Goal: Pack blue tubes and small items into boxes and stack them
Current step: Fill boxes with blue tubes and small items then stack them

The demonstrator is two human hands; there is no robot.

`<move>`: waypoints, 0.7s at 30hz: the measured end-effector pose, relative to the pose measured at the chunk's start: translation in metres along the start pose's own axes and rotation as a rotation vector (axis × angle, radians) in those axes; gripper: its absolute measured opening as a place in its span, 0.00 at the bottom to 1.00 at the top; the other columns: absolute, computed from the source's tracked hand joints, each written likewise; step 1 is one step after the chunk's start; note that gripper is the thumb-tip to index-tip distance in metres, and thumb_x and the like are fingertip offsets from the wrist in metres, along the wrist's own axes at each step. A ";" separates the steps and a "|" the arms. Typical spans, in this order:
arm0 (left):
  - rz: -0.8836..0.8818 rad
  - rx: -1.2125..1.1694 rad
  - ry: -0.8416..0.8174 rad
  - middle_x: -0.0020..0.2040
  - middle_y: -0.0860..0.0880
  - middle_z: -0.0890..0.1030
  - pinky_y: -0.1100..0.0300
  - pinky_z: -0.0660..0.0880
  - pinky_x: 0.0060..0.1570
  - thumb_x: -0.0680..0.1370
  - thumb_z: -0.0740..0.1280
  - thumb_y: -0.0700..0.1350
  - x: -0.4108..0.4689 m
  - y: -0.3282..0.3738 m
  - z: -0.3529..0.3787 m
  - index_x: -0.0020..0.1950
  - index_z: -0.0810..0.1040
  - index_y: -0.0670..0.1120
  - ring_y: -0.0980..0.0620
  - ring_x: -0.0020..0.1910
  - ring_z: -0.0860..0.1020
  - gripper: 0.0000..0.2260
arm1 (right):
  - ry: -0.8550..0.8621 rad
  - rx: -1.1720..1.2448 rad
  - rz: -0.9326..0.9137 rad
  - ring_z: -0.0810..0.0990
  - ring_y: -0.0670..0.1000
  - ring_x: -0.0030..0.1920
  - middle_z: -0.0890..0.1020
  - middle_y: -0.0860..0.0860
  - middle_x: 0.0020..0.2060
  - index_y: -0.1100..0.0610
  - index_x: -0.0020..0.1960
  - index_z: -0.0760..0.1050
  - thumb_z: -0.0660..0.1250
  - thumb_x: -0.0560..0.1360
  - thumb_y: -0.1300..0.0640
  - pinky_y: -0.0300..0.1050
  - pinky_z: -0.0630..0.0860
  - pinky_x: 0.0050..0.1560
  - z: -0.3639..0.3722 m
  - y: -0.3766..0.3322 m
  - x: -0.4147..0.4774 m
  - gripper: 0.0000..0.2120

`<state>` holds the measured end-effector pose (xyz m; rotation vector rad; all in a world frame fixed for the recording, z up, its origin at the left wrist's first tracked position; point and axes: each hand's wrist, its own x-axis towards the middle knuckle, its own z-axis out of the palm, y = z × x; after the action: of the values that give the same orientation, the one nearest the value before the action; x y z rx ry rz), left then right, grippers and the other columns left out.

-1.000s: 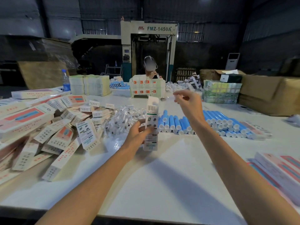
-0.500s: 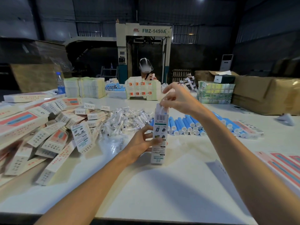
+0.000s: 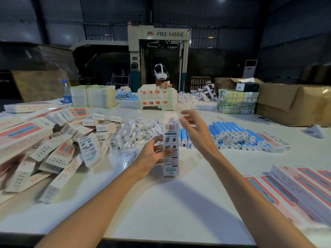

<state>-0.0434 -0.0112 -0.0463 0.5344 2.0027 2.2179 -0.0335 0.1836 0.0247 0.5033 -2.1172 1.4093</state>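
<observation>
White worktop (image 3: 179, 203): heap of boxes (image 3: 44, 140) at 9 o'clock, blue tubes (image 3: 231, 135) stacked at 2 o'clock, bagged small items (image 3: 136, 129) at 11 o'clock. Upright box (image 3: 170, 145) stands dead centre on the worktop, left hand (image 3: 152, 154) fingers curled round its middle. Right hand (image 3: 195, 129) at the box's 1 o'clock, fingers spread, holding nothing.

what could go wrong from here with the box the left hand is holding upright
The upright box seems to stand on its narrow end on the table, gripped only by the left hand. Its top looks open, so a tilt might spill the contents. The right hand hovers open beside that top, close to the stacked blue tubes, and a careless sweep could set them rolling.
</observation>
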 end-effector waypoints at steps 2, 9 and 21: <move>-0.002 -0.008 0.010 0.58 0.42 0.88 0.49 0.84 0.52 0.71 0.83 0.47 -0.001 0.001 0.002 0.68 0.74 0.44 0.41 0.58 0.86 0.30 | -0.075 0.030 0.021 0.82 0.41 0.53 0.82 0.45 0.58 0.50 0.68 0.73 0.71 0.81 0.48 0.36 0.79 0.49 0.008 0.008 -0.010 0.18; 0.073 -0.057 -0.061 0.60 0.39 0.86 0.49 0.84 0.52 0.77 0.75 0.34 -0.003 0.002 0.005 0.79 0.60 0.54 0.43 0.58 0.86 0.38 | -0.113 0.299 0.045 0.87 0.52 0.52 0.87 0.53 0.52 0.50 0.70 0.71 0.73 0.80 0.58 0.46 0.82 0.55 0.020 0.023 -0.025 0.22; 0.195 0.186 -0.141 0.65 0.51 0.84 0.50 0.85 0.49 0.78 0.78 0.40 -0.011 0.015 0.005 0.80 0.60 0.69 0.43 0.60 0.86 0.42 | -0.161 0.401 0.063 0.86 0.55 0.53 0.86 0.55 0.51 0.48 0.67 0.76 0.73 0.79 0.58 0.46 0.82 0.55 0.011 0.022 -0.032 0.18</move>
<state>-0.0287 -0.0118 -0.0335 0.9168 2.1776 2.0367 -0.0242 0.1822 -0.0144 0.7295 -1.9871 1.8995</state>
